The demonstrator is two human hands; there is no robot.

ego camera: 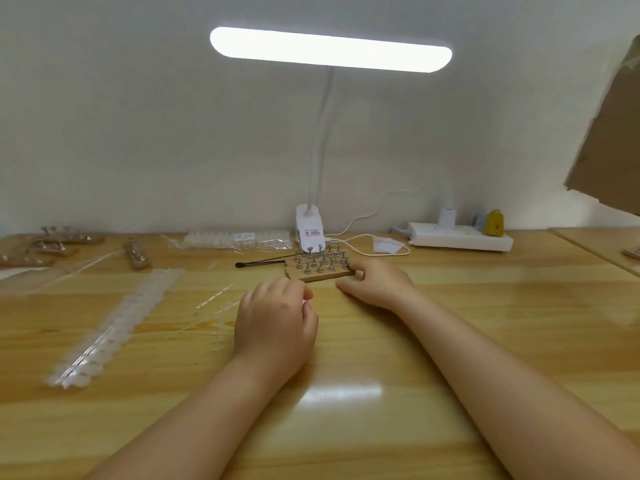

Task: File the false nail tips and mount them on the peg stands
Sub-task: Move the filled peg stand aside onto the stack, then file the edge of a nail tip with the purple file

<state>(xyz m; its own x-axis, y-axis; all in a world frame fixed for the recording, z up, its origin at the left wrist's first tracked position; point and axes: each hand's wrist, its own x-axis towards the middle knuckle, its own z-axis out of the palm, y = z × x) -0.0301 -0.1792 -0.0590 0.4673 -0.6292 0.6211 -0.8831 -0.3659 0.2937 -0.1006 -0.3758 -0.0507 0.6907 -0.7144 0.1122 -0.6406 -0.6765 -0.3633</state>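
A wooden peg stand [320, 274] with several metal pegs lies in the middle of the wooden table [450, 341]. My right hand [375, 284] grips its right front corner, fingers curled on the edge. My left hand [277, 322] hovers just in front of the stand with fingers curled; a small pink thing [304, 304] shows at its fingertips, too small to identify. A long strip of clear false nail tips [110, 327] lies on the left of the table. A bagged pack of nail tips [239, 239] sits at the back.
A white clip lamp [310, 230] stands behind the stand, its cable [377, 251] trailing right to a white power strip [460, 239]. A black-tipped stick [259, 263] lies left of the stand. More peg stands [136, 256] sit at the far left. Cardboard [609, 133] leans at right.
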